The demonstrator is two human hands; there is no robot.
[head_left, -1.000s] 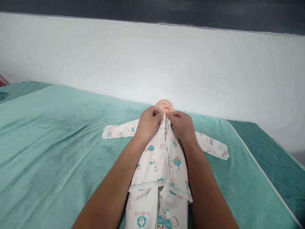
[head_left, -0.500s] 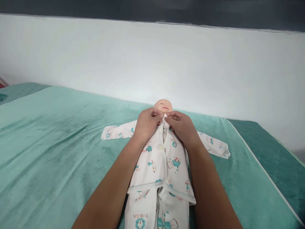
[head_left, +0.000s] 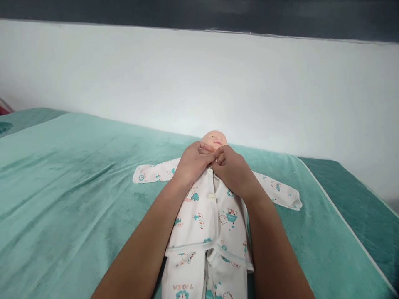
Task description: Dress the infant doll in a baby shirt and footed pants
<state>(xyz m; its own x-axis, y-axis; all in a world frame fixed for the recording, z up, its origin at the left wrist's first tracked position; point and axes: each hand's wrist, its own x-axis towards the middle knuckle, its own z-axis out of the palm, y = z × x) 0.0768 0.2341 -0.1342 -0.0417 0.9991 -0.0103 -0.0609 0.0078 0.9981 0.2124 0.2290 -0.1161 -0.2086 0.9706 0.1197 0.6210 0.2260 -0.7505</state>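
A baby doll (head_left: pixel 215 136) lies on its back, dressed in a white printed jacket (head_left: pixel 199 224) and matching pants (head_left: pixel 183 276). At the doll's neck, my left hand (head_left: pixel 195 162) pinches the jacket's collar edge. My right hand (head_left: pixel 232 168) meets it there, thumb and fingers closed on the other collar edge. The fingertips of both hands touch, and they hide the top of the front opening. Below them two pale buttons (head_left: pixel 211 195) show down the front. Both sleeves lie stretched out to the sides.
Under the doll spreads a light green plush blanket (head_left: pixel 77 187), with a darker green cover (head_left: pixel 352 199) along the right. A white wall (head_left: pixel 199 83) rises behind, topped by a dark band (head_left: pixel 199 14).
My right hand has shifted left, so its fingertips now press against those of my left hand. The collar's edges have come together and are covered by the fingers.
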